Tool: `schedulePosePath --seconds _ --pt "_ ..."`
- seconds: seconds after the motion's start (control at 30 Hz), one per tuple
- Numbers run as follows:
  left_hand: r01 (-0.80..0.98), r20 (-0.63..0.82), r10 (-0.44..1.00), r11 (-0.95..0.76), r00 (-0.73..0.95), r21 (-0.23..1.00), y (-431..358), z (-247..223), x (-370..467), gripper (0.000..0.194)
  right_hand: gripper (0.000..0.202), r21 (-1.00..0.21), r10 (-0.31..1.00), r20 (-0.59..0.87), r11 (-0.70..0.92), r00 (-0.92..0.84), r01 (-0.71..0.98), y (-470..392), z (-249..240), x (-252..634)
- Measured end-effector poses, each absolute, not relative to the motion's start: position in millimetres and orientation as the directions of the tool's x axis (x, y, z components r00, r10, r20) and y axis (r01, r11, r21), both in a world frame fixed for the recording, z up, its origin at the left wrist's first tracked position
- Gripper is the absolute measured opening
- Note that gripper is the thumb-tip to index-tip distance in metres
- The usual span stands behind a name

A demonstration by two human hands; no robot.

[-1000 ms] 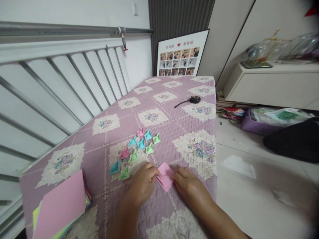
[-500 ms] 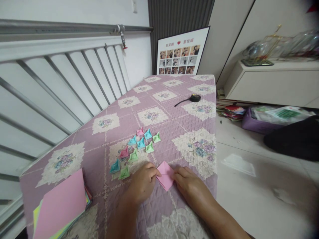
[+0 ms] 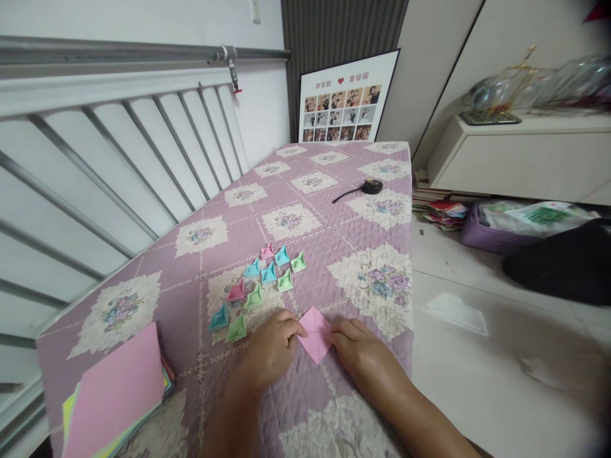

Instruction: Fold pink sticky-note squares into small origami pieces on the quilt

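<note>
A pink sheet of folded paper (image 3: 316, 340) lies diamond-wise on the patterned tablecloth, with a crease across it. My left hand (image 3: 273, 343) pinches its left corner between thumb and fingers. At the opposite corner, my right hand (image 3: 358, 350) has its fingers closed on the paper's edge. Just beyond my left hand sit several small folded paper shapes in blue, green and pink, among them a green one (image 3: 237, 329) and a blue one (image 3: 219, 317). The undersides of both hands are hidden.
A stack of coloured paper (image 3: 117, 388), pink on top, rests at the table's near left. Farther back lies a black tape measure (image 3: 372, 186) with a strap. A railing (image 3: 138, 140) borders the left side; a white cabinet (image 3: 529, 152) stands at right.
The view has shifted very slightly. Both hands keep their hold on the pink paper, and its lower layers look pressed a little flatter.
</note>
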State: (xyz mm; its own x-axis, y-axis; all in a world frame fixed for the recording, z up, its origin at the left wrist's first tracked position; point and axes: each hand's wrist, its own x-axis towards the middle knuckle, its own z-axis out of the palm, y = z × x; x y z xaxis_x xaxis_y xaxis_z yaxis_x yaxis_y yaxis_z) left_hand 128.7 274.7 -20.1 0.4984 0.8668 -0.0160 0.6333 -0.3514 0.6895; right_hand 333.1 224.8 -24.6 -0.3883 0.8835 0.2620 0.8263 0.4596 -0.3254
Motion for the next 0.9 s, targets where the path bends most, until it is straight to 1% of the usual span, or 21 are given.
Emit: schedulePosePath --seconds 0.17,0.23,0.37,0.5,0.57,0.67,0.8,0.9 --pt "0.643 -0.025 0.869 -0.346 0.495 0.683 272 -15 129 0.043 0.026 -0.300 0.868 0.301 0.480 -0.396 0.824 224 -27 335" --pt "0.658 -0.019 0.873 -0.352 0.486 0.666 271 -13 131 0.037 0.024 -0.300 0.865 0.313 0.481 -0.391 0.824 224 -27 335" --pt "0.734 0.003 0.905 -0.347 0.426 0.583 267 -9 142 0.011 0.019 -0.324 0.871 0.320 0.470 -0.372 0.821 223 -28 334" --pt "0.808 -0.009 0.933 -0.308 0.361 0.502 265 -9 151 0.011 0.020 -0.332 0.883 0.308 0.448 -0.353 0.830 223 -28 334" --pt "0.823 -0.021 0.935 -0.300 0.353 0.483 264 -9 152 0.010 0.021 -0.350 0.905 0.286 0.405 -0.316 0.845 223 -26 332" --pt "0.821 -0.024 0.930 -0.310 0.366 0.480 265 -9 152 0.009 0.020 -0.378 0.952 0.225 0.282 -0.207 0.882 227 -20 327" --pt "0.804 -0.039 0.924 -0.309 0.380 0.509 265 -8 151 0.006 0.020 -0.343 0.986 0.155 0.106 -0.055 0.933 235 -12 315" --pt "0.792 -0.042 0.927 -0.294 0.373 0.535 265 -9 151 0.007 0.020 -0.315 0.988 0.153 0.050 -0.001 0.948 239 -11 308"
